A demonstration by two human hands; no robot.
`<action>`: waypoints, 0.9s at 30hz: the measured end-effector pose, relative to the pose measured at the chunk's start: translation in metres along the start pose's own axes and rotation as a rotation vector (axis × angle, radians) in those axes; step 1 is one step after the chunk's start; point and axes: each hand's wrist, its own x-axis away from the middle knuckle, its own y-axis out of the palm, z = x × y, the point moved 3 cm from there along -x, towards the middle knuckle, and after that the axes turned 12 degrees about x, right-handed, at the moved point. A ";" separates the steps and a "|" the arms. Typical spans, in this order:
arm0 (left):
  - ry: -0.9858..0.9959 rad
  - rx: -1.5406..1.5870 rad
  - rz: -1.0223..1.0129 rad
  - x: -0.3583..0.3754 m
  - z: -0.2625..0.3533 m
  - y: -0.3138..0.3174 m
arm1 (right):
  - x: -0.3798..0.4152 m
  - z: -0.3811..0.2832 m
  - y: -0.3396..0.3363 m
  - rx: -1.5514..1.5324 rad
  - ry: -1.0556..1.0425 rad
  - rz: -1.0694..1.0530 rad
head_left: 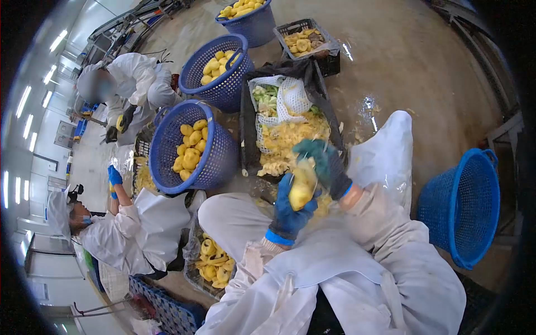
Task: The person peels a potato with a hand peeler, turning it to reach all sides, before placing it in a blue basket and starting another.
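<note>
My left hand (291, 215), in a blue glove with a bright blue cuff, is closed around a yellow mango (301, 191) above my lap. The mango is held tilted, and its upper end is blurred. My right hand (325, 166), in a dark green glove, is curled right beside that upper end and smeared by motion. Whatever its fingers hold is hidden. Just beyond both hands stands a black crate (334, 120) with yellow peelings (285, 139), green scraps and white foam netting (293, 96).
Blue baskets (226, 151) of yellow mangoes stand left and ahead. Another blue basket (460, 206) is at my right. Peelings (213, 261) fill a crate by my left leg. Two people in white, one lower left (120, 237) and one upper left (137, 78), sit nearby.
</note>
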 end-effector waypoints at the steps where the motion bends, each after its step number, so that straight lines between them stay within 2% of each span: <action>1: -0.276 0.543 0.043 -0.003 0.002 0.003 | -0.010 0.014 -0.017 0.047 0.022 0.126; 3: -0.452 0.878 0.113 -0.006 -0.005 -0.003 | -0.012 0.023 -0.022 -0.074 0.006 0.206; 4: -0.353 0.678 0.146 -0.005 -0.022 -0.019 | -0.013 0.028 -0.025 -0.134 -0.005 0.245; 6: -0.068 0.178 0.116 0.004 -0.031 -0.022 | 0.009 -0.025 0.001 -0.169 0.003 0.078; 7: 0.131 -0.129 0.036 0.001 -0.024 -0.016 | 0.009 -0.017 0.002 -0.094 0.106 -0.071; 9: -0.159 0.410 0.053 0.000 -0.017 -0.009 | -0.001 0.032 -0.023 -0.075 0.062 0.158; 10: -0.296 0.662 0.119 0.000 -0.013 -0.006 | -0.007 0.038 -0.027 -0.261 0.121 0.216; 11: -0.257 0.520 0.141 0.000 -0.021 -0.016 | -0.012 0.044 -0.031 -0.449 0.169 0.287; 13: 0.000 0.020 0.122 0.009 -0.015 -0.014 | 0.005 0.012 -0.002 -0.502 0.322 0.090; 14: 0.231 -0.350 0.053 0.005 0.003 0.002 | 0.007 0.003 0.010 -0.528 0.386 -0.004; 15: 0.182 -0.282 0.047 0.003 0.005 0.003 | -0.005 0.009 0.001 -0.016 -0.006 0.000; 16: 0.132 -0.214 0.044 0.001 0.007 0.004 | -0.007 0.028 -0.015 -0.202 0.121 0.058; 18: -0.516 0.797 0.159 -0.006 -0.003 0.002 | -0.019 0.035 -0.032 -0.578 0.361 0.171; 19: -0.521 0.709 0.282 -0.004 -0.005 0.001 | -0.011 0.035 -0.020 -0.528 0.261 0.159; 20: -0.515 0.713 0.285 0.003 -0.006 0.004 | -0.004 0.027 -0.007 -0.481 0.161 0.152; 22: -0.496 0.705 0.260 0.002 -0.005 0.008 | 0.001 -0.004 0.005 -0.354 0.347 -0.029; 24: -0.467 0.691 0.240 0.000 -0.003 0.009 | -0.014 0.016 -0.017 -0.459 0.156 0.073; 26: -0.439 0.674 0.225 -0.003 0.000 0.006 | -0.015 0.034 -0.033 -0.422 0.398 0.291; 27: -0.425 0.678 0.236 -0.004 0.000 0.008 | -0.008 0.025 -0.019 -0.087 -0.096 0.219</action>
